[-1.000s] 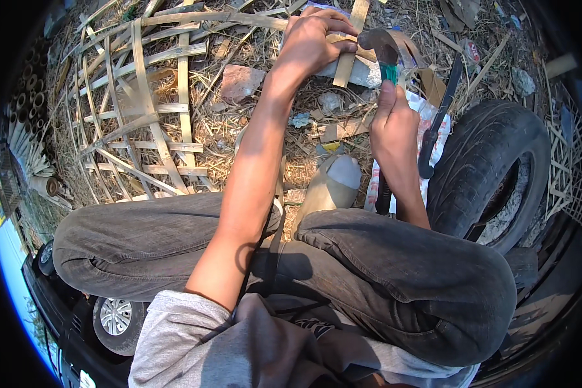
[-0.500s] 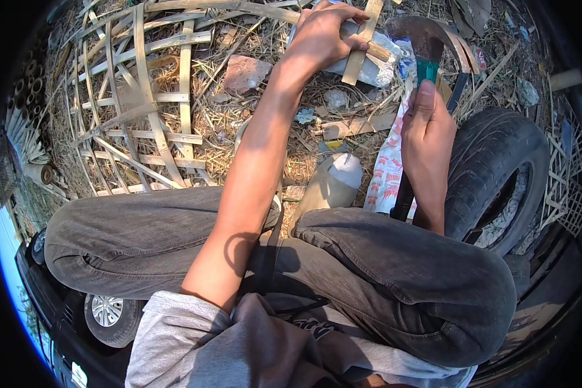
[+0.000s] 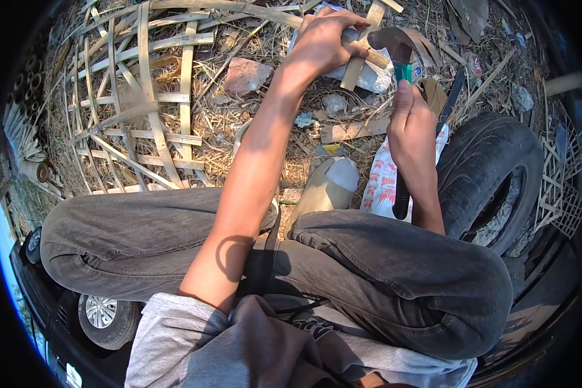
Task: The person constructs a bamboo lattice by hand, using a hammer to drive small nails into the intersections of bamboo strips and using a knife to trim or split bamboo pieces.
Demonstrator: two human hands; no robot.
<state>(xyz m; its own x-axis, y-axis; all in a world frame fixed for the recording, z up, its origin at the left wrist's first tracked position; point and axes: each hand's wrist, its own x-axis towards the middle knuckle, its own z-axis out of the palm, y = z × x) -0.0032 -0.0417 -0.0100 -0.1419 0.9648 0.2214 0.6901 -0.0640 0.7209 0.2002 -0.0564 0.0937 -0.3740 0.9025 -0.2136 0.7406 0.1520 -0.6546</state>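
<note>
My left hand (image 3: 323, 39) reaches up the middle, its fingers closed round a bamboo strip (image 3: 376, 58) where another bamboo strip (image 3: 353, 72) crosses it. A pale stone block (image 3: 374, 81) lies under the crossing. My right hand (image 3: 410, 126) grips a hammer (image 3: 403, 70) with a green neck, thumb along the handle. Its dark, rusty head is beside the bamboo end; whether they touch I cannot tell. A black handle end (image 3: 401, 197) shows below that hand; I cannot tell whether it is the hammer's.
An open bamboo lattice (image 3: 147, 84) spreads to the left, beside a reddish stone (image 3: 247, 76). On the right stand a worn tyre (image 3: 491, 155) and a white-and-red plastic bag (image 3: 380, 184). A dark flat strip (image 3: 451, 97) lies behind my right hand. A parked vehicle's wheel (image 3: 103, 317) shows lower left.
My right hand has brought the hammer left, so its head is now close to the bamboo end. My left hand keeps its hold with a slight shift.
</note>
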